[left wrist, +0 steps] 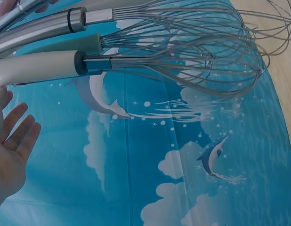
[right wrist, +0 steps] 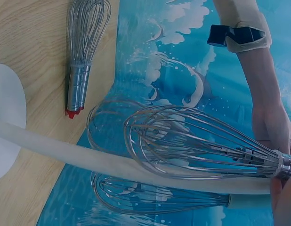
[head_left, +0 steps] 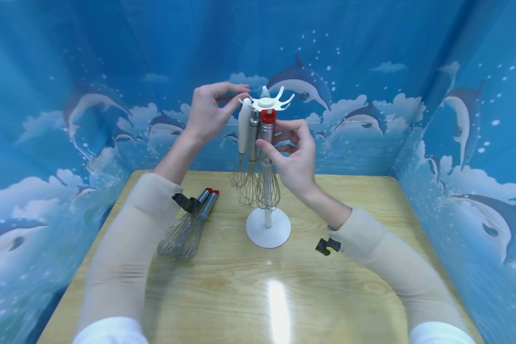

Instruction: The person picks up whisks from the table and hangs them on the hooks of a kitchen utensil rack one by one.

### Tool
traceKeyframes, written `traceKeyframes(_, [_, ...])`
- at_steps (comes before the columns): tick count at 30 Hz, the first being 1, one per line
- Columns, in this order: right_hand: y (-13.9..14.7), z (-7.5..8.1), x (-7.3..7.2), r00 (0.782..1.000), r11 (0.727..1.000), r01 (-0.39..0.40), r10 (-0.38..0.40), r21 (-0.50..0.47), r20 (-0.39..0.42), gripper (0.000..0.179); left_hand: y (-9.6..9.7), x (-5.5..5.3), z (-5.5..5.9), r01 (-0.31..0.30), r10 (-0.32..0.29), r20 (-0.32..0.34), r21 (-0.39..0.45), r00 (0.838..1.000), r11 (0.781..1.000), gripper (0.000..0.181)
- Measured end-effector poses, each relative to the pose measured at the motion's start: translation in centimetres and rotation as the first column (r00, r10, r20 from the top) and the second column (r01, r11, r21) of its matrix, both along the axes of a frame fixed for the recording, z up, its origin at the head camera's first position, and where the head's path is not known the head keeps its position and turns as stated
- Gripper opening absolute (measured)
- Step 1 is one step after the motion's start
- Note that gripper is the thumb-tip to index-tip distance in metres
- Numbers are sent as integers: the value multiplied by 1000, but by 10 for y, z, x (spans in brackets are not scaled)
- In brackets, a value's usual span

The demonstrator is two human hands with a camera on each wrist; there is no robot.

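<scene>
A white rack with curved hooks tops a pole on a round base. My right hand grips a red-ended steel whisk by its handle, upright just under the hooks. With fingers extended, my left hand has its thumb tip at the rack's left side, by the top of a white-handled whisk. Between these two hangs a steel-handled whisk. A pale green whisk handle shows behind them in the left wrist view.
Two red-ended steel whisks lie side by side on the wooden table, left of the stand's white base. A blue dolphin-print curtain surrounds the table at the back and sides.
</scene>
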State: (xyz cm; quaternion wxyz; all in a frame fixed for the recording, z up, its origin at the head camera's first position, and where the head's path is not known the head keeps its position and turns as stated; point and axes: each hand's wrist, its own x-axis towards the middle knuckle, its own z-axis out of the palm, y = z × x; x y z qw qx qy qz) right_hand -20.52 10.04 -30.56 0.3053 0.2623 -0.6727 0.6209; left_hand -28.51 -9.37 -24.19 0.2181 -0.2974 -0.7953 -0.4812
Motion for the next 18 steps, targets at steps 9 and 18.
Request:
traceKeyframes(9, [-1,-2,0,1000,1000,-4,4,3,2,47,-10,7,-1,-35,35,27,-27,999,999,22])
traceKeyframes(18, [3,-6,-2,1000,1000,-18,18,7,-1,50,-17,20,-2,4,-3,-33,36,999,999,24])
